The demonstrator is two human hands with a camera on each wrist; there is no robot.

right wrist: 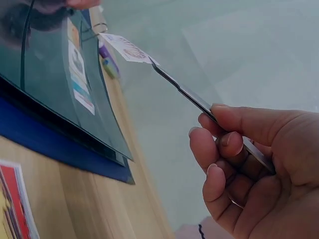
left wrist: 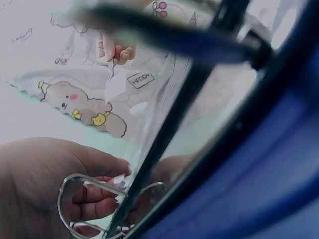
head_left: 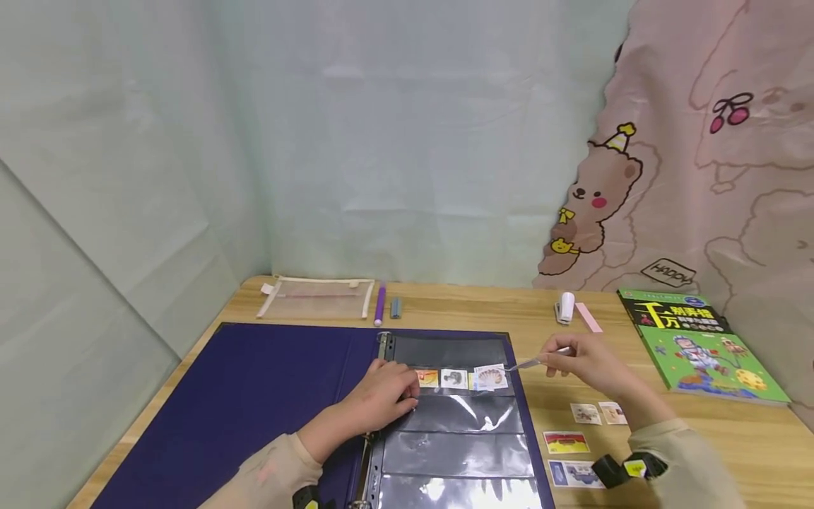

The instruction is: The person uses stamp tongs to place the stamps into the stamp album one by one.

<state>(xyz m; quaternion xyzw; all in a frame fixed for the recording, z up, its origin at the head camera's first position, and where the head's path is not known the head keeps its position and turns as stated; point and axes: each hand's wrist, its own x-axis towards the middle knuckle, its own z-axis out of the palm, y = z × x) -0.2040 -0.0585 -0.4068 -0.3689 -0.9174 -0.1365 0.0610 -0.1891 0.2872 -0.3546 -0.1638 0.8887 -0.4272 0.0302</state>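
Note:
In the head view, my left hand (head_left: 384, 396) rests on the black stamp page (head_left: 454, 452) with bent fingers, beside an orange stamp (head_left: 427, 378). A small white perforated piece (left wrist: 119, 183) shows at its fingertips in the left wrist view; whether they pinch anything is unclear. My right hand (head_left: 581, 360) grips metal tweezers (right wrist: 182, 92) between thumb and fingers. At their tips is a white stamp with a shell picture (right wrist: 127, 48), raised off the page in the right wrist view. A stamp with a dark picture (head_left: 454, 379) sits in the top row, left of the shell stamp.
The page belongs to an open blue ring binder (head_left: 254, 403). Loose stamps (head_left: 566, 442) lie right of it. Behind are a mesh pouch (head_left: 318, 298), a purple pen (head_left: 379, 305) and a white stapler (head_left: 564, 308). A green book (head_left: 706, 346) lies far right.

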